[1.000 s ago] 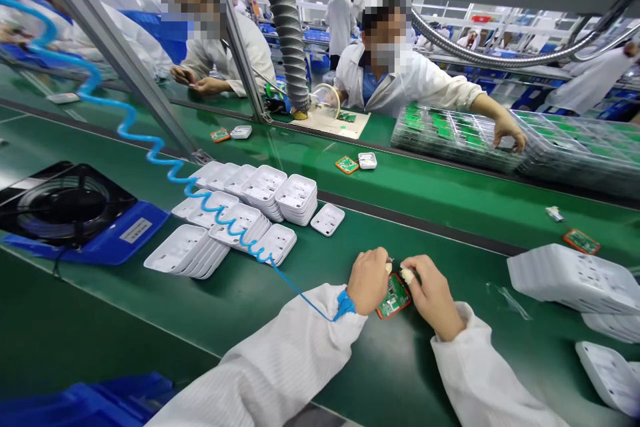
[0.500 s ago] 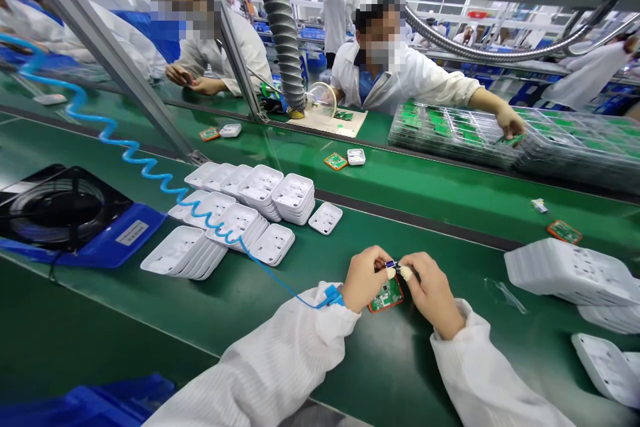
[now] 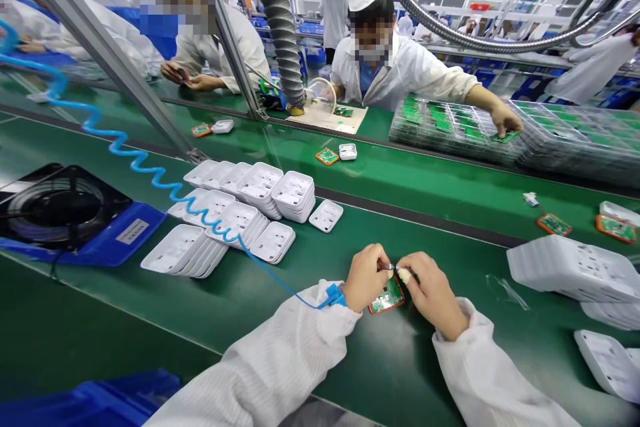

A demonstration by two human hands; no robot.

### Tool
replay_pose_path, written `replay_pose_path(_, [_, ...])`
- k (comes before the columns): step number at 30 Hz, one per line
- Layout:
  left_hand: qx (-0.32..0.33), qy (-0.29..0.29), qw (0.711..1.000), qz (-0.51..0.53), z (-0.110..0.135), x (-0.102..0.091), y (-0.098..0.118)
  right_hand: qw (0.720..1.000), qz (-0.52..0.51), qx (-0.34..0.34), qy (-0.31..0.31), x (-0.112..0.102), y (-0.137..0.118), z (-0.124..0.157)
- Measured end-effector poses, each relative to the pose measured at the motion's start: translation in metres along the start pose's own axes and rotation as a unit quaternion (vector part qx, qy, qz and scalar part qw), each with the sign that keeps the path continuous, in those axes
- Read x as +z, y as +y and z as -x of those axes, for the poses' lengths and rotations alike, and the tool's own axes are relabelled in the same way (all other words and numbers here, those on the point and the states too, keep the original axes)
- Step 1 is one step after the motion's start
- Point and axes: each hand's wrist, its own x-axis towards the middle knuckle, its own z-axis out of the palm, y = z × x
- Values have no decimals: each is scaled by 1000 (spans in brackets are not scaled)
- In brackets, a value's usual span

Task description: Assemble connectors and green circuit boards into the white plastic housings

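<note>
My left hand [image 3: 367, 277] is closed in a pinch on a small part [image 3: 391, 267], of which little shows. Facing it, my right hand [image 3: 433, 290] also pinches, with pale finger covers on its tips; a dark bit shows between the two hands, too small to name. Just below the fingertips lies a green circuit board [image 3: 389, 297] in an orange-red frame, partly hidden by my fingers. A blue wrist strap [image 3: 334, 295] with a coiled cord is round my left wrist.
Stacks of white plastic covers stand left [image 3: 183, 250] and right [image 3: 567, 267] of my hands. A black fan [image 3: 70, 203] lies far left. Beyond the dark rail, the green belt [image 3: 425, 180] carries boards and covers. Across it, a co-worker's hand [image 3: 505, 119] reaches into clear trays [image 3: 450, 140].
The small part, earlier showing blue in my left fingers, is now mostly hidden. Items on the belt have shifted left, and another board and cover have appeared at the right.
</note>
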Motion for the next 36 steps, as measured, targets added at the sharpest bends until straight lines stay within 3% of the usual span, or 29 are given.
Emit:
replay_pose_path(9, [30,6,997,-78,2,0,2,1000,21,-13,1,4,-1,0])
replay_pose_path(18, [84,10,957,-277,5,3,2,996,83,-25,11,21,-4,-1])
replay_pose_path(23, [71,-15,949,-306,-4,4,-3,989,146,-32,18,35,-4,-13])
replay_pose_path(26, [49,-48,966,-249,-12,-9,-7,993,113,-32,28,33,7,-30])
replay_pose_path(28, [63,-61,975,-206,-19,-26,-10,994,81,-23,67,25,18,-38])
replay_pose_path(30, [76,-15,972,-221,-25,-46,-14,991,77,3,110,18,29,-41])
replay_pose_path(33, [13,91,944,-317,-35,-67,-24,985,111,55,117,17,38,-37])
replay_pose_path(36, [-45,85,919,-382,-38,-69,-32,977,175,81,92,31,37,-34])
